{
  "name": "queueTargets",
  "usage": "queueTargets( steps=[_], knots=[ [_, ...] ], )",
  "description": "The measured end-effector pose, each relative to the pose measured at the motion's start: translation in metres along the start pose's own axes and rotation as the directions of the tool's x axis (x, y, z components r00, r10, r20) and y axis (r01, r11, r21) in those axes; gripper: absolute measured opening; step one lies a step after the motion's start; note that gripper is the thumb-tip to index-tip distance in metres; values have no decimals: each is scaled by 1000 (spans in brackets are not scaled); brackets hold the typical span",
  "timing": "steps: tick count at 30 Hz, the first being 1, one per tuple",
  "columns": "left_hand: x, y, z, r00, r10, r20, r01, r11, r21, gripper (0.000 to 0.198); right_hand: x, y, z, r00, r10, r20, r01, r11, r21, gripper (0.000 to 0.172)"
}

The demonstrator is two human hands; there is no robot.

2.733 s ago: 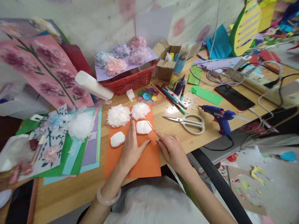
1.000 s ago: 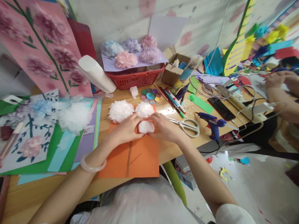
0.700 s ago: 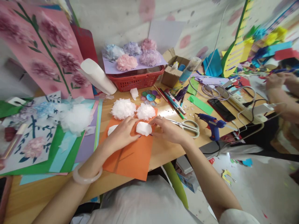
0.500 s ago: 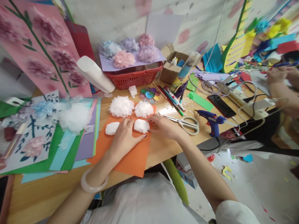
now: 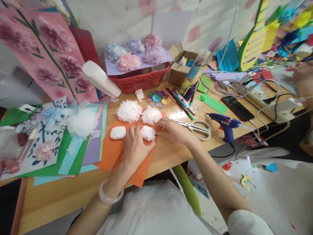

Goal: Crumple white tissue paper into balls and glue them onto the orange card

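Observation:
An oval wad of white tissue paper [image 5: 148, 133] lies on the orange paper [image 5: 109, 158] between my hands. Bent round its left side is my left hand [image 5: 137, 145], with the thumb along the near edge. My right hand [image 5: 173, 131] holds the right edge, its fingertips partly hidden. To the left, a second white wad [image 5: 117, 132] sits untouched on the orange sheet. Just beyond are two fluffy white paper pompoms, a larger one [image 5: 129, 111] and a smaller one [image 5: 151, 114].
Scissors [image 5: 195, 128] and a blue glue gun [image 5: 225, 124] lie on the right. Behind stands a red basket [image 5: 140, 83] topped with pastel paper flowers. Coloured sheets [image 5: 91, 151] spread leftward. A phone [image 5: 237, 108], cables and a power strip are farther right, near another person's hand [image 5: 303, 76].
My left hand has moved right, away from the left wad and against the right one. My right hand stays at that wad's right edge. The orange sheet has turned slightly.

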State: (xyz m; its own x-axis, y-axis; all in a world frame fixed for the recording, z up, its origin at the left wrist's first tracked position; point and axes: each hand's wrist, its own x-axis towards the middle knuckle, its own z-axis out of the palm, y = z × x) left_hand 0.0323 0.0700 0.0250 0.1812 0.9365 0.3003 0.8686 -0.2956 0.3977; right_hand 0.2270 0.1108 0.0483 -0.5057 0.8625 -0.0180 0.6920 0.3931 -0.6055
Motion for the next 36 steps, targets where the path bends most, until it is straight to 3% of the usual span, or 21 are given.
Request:
queueTargets(
  steps=[7, 10, 12, 15, 17, 21, 26, 31, 36],
  knots=[
    [5, 1, -3, 999, -3, 50, 3, 1000, -5, 17, 2, -1, 2, 998, -60, -17, 61, 997, 38, 10],
    [2, -5, -8, 1000, -13, 2, 13, 1000, -26, 31, -5, 0, -1, 999, -21, -44, 24, 998, 60, 13],
    [-2, -8, -10, 999, -42, -25, 41, 999, -11, 46, -10, -3, 1, 997, -1, -76, 4, 999, 37, 23],
    [-7, -9, -8, 998, -59, 27, 57, 996, 68, 62, -10, -14, 12, 991, -9, -130, 3, 999, -45, 49],
    [-10, -9, -4, 997, -45, 68, 39, 995, 92, 69, -7, -25, 22, 990, 10, -142, -25, 994, -105, 53],
    [-18, -11, 3, 1000, -17, 26, 16, 999, 36, 81, -2, -41, 30, 986, 67, -152, -90, 984, -156, 41],
    [-26, -17, 2, 1000, -7, 11, 7, 997, -78, 84, -19, -47, 19, 977, 26, -212, -43, 996, -74, 39],
    [-28, -21, -4, 999, -41, 36, 47, 980, -193, 75, -29, -38, 31, 972, 110, -206, -114, 993, -10, 43],
    [-27, -25, -10, 996, -36, 84, 52, 979, -197, 47, -27, -30, 41, 949, 203, -241, -191, 979, 72, 26]
  ],
)
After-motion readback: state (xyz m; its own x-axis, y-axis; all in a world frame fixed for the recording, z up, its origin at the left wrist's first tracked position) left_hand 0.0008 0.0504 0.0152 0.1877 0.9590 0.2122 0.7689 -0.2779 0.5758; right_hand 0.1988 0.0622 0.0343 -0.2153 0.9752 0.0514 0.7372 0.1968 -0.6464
